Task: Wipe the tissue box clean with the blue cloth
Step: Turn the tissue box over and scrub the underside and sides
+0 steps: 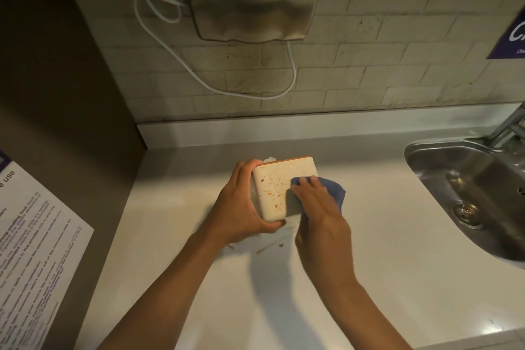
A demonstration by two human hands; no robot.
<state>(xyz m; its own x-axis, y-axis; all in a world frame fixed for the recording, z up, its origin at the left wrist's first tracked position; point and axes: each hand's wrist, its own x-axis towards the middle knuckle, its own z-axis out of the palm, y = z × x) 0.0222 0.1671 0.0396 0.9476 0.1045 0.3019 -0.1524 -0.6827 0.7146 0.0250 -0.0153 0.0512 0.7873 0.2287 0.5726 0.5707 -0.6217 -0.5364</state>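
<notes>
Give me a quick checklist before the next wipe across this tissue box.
1. Left hand grips the tissue box: ok.
2. Blue cloth under the right hand, touching the box face: ok.
3. Box face clean: not ok, orange specks remain on its left part.
4. Countertop below clean: not ok, orange smears lie near the box.
5. Cloth dampness: cannot tell.

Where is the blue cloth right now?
The blue cloth is mid-frame in the head view, under the right hand, pressed against the right part of the tissue box that the left hand holds.
</notes>
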